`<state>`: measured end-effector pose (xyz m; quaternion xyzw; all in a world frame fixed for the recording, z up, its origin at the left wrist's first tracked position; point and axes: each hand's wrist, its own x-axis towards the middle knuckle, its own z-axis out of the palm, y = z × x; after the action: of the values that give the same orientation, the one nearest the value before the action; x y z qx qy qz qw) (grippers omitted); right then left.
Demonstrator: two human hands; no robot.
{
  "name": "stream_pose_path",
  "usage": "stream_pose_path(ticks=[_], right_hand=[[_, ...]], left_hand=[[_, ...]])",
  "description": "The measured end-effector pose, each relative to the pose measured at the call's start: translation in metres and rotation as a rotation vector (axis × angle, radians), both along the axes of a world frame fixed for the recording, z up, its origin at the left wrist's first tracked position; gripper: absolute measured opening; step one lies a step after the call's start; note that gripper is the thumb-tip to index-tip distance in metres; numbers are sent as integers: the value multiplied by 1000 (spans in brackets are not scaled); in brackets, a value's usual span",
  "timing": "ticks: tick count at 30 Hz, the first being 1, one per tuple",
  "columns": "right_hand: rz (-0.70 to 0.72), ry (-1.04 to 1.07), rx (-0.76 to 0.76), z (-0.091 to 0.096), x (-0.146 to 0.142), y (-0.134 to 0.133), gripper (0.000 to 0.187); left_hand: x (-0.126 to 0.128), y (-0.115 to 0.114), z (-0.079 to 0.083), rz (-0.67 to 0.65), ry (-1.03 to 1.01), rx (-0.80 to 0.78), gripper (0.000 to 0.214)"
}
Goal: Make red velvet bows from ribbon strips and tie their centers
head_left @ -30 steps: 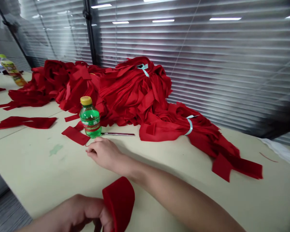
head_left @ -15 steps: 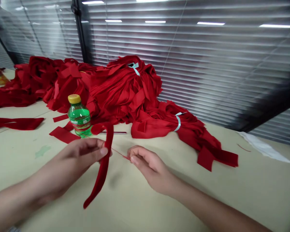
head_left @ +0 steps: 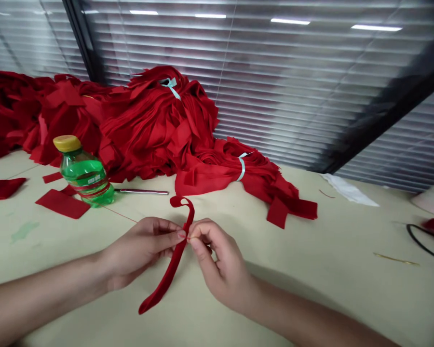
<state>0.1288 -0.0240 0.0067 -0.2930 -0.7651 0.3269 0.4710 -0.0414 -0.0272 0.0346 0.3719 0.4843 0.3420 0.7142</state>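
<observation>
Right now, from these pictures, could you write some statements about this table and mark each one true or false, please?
1. The left hand and right hand both pinch one red felt strip. True.
2. The green plastic bottle has a blue cap. False: its cap is yellow.
3. A pale blue band is around a bundle of red strips. True.
4. The slim metal tool lies on top of the red pile. False: it lies on the table, beside the bottle.

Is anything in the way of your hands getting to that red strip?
Nothing visible is in the way. The left hand and right hand are already pinching the red felt strip between them. The green plastic bottle stands off to the left, not between them.
</observation>
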Motion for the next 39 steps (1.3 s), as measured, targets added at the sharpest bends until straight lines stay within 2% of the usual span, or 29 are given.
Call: stream_pose_path(ticks=[7,14,21,25,29,39], right_hand=[[-104,-43,-89,0,-5,-2,12],[-18,2,-222,-1,1,0,8],[92,175,-580,4,0,4,9],[177,175,-798,10,3,11,14],[217,159,-934,15,3,14,20],[177,286,-859,8,-2,8,17]], left_hand=[[0,-5,1,51,-16,13,21],[-3,-4,0,60,-5,31,22],[-5,-3,-1,26,65,69,16],[-8,-1,-2,-64,103,64,15],[-9,0,1,-108,125,57,14],[-10,-7,10,-138,145,153,11]])
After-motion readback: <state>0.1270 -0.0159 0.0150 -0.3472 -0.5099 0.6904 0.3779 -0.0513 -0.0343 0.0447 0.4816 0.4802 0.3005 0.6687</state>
